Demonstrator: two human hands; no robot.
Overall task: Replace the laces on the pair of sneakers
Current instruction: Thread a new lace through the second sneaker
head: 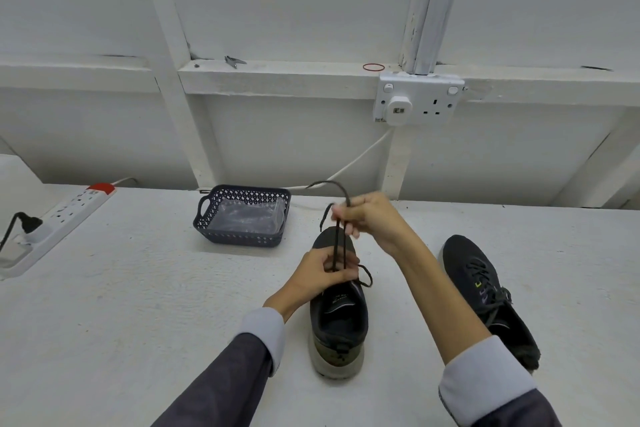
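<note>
A black sneaker [337, 326] with a pale heel stands in the middle of the white table, toe pointing away from me. Two strands of its black lace [338, 246] rise up from the eyelet area. My right hand [367, 218] pinches both strands above the toe, and the lace ends curl over my fingers. My left hand [322, 274] pinches the strands low down, at the shoe's tongue, beside a small loop of lace. The second black sneaker [485, 295] lies to the right with its lace in place.
A dark plastic basket [242, 239] with a clear plastic bag inside stands behind and left of the shoe. A white power strip [59, 218] lies at the far left. A wall socket [417, 99] and its cable are on the back wall.
</note>
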